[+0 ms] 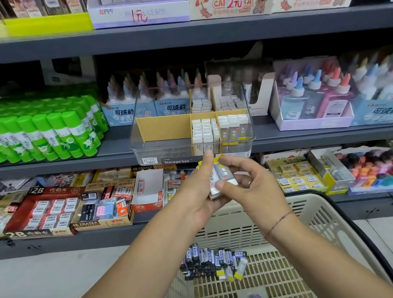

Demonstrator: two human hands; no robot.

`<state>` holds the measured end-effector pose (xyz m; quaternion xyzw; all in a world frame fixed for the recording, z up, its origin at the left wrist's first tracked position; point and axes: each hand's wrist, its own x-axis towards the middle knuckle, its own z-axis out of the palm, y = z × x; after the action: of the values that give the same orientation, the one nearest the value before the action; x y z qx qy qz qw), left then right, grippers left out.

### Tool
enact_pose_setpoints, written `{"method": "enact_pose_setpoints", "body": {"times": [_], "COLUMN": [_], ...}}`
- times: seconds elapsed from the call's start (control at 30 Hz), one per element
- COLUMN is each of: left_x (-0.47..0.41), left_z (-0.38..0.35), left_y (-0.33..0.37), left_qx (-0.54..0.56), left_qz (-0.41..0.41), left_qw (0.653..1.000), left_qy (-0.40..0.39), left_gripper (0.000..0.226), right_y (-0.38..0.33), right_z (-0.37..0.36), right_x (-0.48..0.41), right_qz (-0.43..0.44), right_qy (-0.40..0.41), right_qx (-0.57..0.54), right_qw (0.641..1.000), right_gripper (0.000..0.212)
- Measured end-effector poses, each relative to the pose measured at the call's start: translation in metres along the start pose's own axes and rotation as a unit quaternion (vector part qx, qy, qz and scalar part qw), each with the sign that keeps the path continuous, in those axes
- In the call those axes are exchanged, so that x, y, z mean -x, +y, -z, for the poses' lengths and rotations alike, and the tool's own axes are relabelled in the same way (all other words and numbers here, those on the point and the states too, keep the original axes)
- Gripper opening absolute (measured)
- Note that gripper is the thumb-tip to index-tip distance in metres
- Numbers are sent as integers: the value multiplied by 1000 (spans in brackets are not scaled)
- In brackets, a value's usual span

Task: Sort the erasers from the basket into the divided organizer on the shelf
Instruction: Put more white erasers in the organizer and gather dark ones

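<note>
Shop shelf [66,164], organizer [140,149] at its front edge. Just below, left hand [197,196] grips several erasers [219,178], right hand [251,186] pinches one, mid-transfer; next it likely needs slotting upright into its matching compartment.

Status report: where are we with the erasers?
Left hand and right hand both hold a few erasers, in front of the organizer. More lie in the basket. Nothing blocking.
</note>
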<state>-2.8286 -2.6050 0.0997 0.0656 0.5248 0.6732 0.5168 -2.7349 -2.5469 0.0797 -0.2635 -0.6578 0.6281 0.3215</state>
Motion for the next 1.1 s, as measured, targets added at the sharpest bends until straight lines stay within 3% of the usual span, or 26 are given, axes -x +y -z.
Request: {"method": "enact_pose_setpoints", "body": {"times": [0.17, 0.27, 0.37, 0.43, 0.53, 0.6, 0.7, 0.9, 1.1], "left_x": [-4, -8, -11, -13, -17, -19, -20, -18, -20], "left_z": [-2, 3, 9, 11, 12, 11, 10, 10, 12], "left_y": [10, 18, 24, 26, 26, 26, 27, 28, 24], "left_qx": [30, 53, 65, 74, 84, 85, 85, 78, 66], "left_qz": [-18, -8, 1, 12, 23, 27, 28, 23, 20], "left_qw": [999, 997, 996, 995, 994, 994, 993, 994, 995], "left_qy": [27, 62, 66, 67, 69, 71, 76, 69, 72], "left_gripper": [41, 41, 41, 42, 43, 43, 44, 41, 43], "right_y": [-15, -31, -55, -70, -85, -90, -91, -79, -80], "right_z": [14, 35, 55, 65, 65, 59, 45, 32, 39], "right_x": [-14, -39, -72, -96, -129, -143, -153, -165, -169], "right_qz": [19, 24, 23, 45, 90, 109, 125, 130, 154], "right_qy": [24, 29, -16, -58, -82, -95, -102, -81, -122], "right_qx": [-34, 50, 192, 356, 557, 640, 703, 756, 748], "right_qw": [999, 998, 981, 932, 822, 755, 693, 636, 634], "right_gripper": [32, 27, 23, 18, 5, 8, 9, 10, 4]}}
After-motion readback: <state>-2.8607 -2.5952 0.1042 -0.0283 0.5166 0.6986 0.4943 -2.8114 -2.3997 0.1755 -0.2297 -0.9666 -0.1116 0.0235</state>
